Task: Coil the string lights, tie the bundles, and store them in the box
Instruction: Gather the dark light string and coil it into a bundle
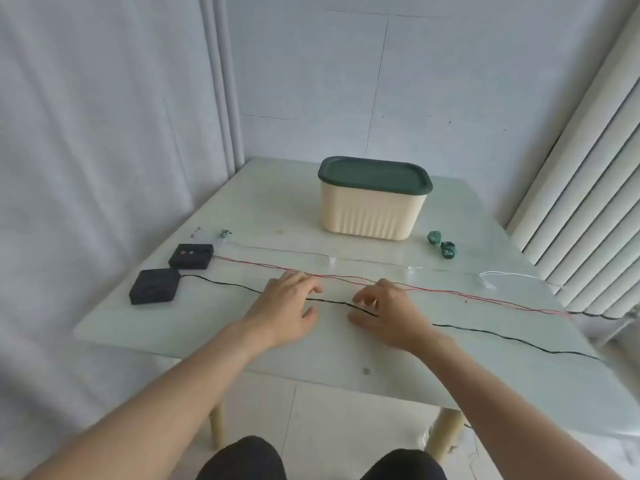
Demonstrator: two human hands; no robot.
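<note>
Pale glass-topped table [207,327]. Thin black-wired string light [485,332] stretched flat across the near side, ready for coiling; left hand [287,306] resting loosely spread on it, right hand [384,313] pinching it. Cream ribbed lidded box [372,216] behind, awaiting bundles.

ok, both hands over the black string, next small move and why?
Probably pinch the black string with the right hand and lift it to start a coil. It lies straight, uncoiled, across the table; the left hand hovers open beside it, and the box is lidded.
</note>
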